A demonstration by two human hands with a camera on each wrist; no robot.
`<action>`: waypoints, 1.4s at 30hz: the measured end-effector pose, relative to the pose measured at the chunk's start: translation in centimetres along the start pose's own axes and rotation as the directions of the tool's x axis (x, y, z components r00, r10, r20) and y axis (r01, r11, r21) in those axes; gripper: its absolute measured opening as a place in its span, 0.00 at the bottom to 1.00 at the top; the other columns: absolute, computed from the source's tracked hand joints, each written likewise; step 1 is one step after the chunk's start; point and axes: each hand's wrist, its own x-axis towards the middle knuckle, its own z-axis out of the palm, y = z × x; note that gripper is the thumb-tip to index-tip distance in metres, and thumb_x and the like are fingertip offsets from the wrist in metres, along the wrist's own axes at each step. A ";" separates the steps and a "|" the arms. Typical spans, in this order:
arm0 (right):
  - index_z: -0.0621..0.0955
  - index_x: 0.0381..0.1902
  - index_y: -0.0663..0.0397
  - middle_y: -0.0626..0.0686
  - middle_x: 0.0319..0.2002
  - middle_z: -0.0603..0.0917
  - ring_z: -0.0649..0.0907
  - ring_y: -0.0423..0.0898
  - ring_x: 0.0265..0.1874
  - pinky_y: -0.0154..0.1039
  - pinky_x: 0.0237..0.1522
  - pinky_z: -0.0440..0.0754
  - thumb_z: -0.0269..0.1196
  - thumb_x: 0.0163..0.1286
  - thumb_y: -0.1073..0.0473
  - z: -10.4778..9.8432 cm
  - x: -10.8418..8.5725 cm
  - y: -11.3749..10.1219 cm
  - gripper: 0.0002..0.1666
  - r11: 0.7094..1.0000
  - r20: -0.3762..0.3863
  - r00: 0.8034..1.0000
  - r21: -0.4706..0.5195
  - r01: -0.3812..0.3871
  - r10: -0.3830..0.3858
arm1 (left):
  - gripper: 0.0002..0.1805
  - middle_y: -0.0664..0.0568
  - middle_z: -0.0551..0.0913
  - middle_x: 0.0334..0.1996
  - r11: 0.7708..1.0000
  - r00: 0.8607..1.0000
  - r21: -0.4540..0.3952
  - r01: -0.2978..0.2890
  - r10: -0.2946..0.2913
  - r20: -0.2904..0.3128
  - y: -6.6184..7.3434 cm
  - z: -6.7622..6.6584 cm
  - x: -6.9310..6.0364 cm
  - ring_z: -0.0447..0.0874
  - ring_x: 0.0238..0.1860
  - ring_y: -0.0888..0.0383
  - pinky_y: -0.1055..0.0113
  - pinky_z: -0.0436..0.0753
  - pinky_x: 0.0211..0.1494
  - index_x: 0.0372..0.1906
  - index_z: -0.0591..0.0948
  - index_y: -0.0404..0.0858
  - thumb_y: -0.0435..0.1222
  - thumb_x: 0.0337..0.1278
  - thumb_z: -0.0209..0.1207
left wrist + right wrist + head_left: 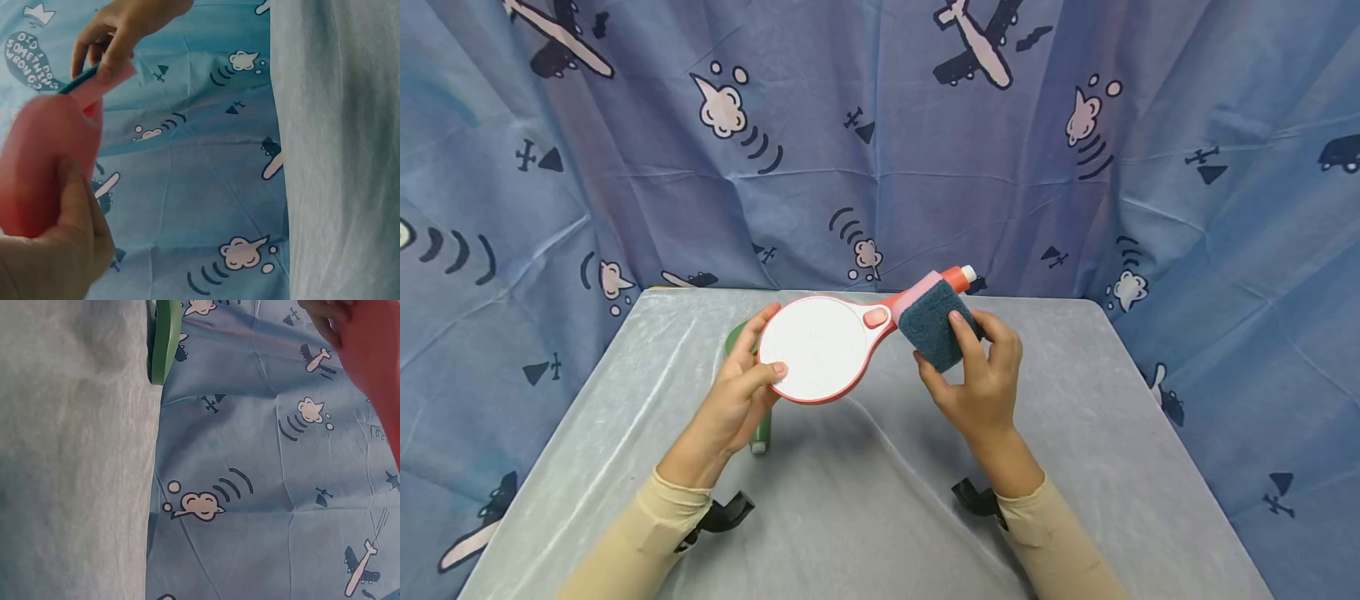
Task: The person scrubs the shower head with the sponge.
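Observation:
A red paddle-shaped thing (814,350) with a round white face, a button on its neck and a white-tipped handle is held above the table. My left hand (737,392) grips its round head by the left edge, thumb on the white face. In the left wrist view its back (37,150) looks red and rounded. My right hand (977,379) pinches a sponge (936,327), pink with a dark green scouring side, against the handle. The sponge hides part of the handle. What kind of thing the paddle is, I cannot tell.
Behind my left hand a green thing (761,432) with a handle lies on the table, partly hidden. A grey cloth covers the table (865,517). Blue patterned curtains (880,142) hang at the back and both sides.

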 end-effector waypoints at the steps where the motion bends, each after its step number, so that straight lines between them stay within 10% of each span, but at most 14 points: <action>1: 0.80 0.62 0.57 0.69 0.54 0.77 0.76 0.64 0.50 0.58 0.47 0.73 0.71 0.63 0.46 0.0 0.0 -0.1 0.34 1.000 -0.018 1.000 0.011 0.007 -0.007 | 0.45 0.46 0.53 0.78 1.000 1.000 -0.003 -0.007 0.007 0.025 0.0 0.0 0.0 0.75 0.62 0.55 0.69 0.84 0.51 0.81 0.50 0.50 0.22 0.62 0.48; 17: 0.77 0.58 0.67 0.74 0.53 0.74 0.75 0.67 0.48 0.51 0.44 0.75 0.71 0.64 0.47 1.2 -1.0 -2.6 0.34 0.974 -0.122 0.992 0.225 0.011 0.017 | 0.56 0.43 0.45 0.80 0.989 0.956 -0.148 0.029 0.015 0.292 -0.8 0.9 -0.4 0.71 0.69 0.53 0.64 0.82 0.63 0.83 0.40 0.46 0.18 0.56 0.57; 27: 0.78 0.56 0.66 0.75 0.47 0.74 0.76 0.63 0.48 0.44 0.52 0.77 0.70 0.66 0.44 1.2 0.0 -3.5 0.33 0.948 -0.271 0.963 0.306 0.089 -0.003 | 0.76 0.37 0.52 0.76 1.000 0.879 -0.005 0.017 -0.012 0.476 -0.5 0.9 -1.0 0.74 0.67 0.47 0.59 0.86 0.56 0.83 0.39 0.49 0.33 0.36 0.83; 33: 0.78 0.56 0.67 0.76 0.45 0.73 0.76 0.60 0.48 0.43 0.51 0.76 0.70 0.67 0.43 1.1 0.3 -3.9 0.34 0.934 -0.293 0.956 0.340 0.106 -0.001 | 0.75 0.38 0.55 0.77 0.990 0.883 0.094 -0.101 0.046 0.468 -0.2 1.2 -1.2 0.68 0.71 0.48 0.61 0.82 0.63 0.82 0.43 0.43 0.41 0.33 0.85; 39: 0.77 0.56 0.69 0.76 0.46 0.73 0.76 0.60 0.48 0.40 0.52 0.76 0.69 0.67 0.43 1.0 0.5 -4.3 0.35 0.921 -0.265 0.964 0.381 0.075 0.031 | 0.77 0.38 0.57 0.78 0.924 0.864 0.218 -0.314 0.183 0.469 -0.4 1.5 -1.3 0.62 0.75 0.49 0.66 0.71 0.73 0.81 0.46 0.36 0.56 0.27 0.82; 42: 0.77 0.56 0.70 0.77 0.46 0.72 0.75 0.62 0.47 0.39 0.52 0.76 0.69 0.68 0.42 0.7 0.5 -4.4 0.36 0.915 -0.225 0.973 0.401 0.045 0.051 | 0.71 0.43 0.61 0.76 0.826 0.866 0.383 -0.412 0.225 0.447 -0.3 1.5 -1.6 0.63 0.74 0.53 0.69 0.67 0.74 0.80 0.53 0.38 0.57 0.31 0.81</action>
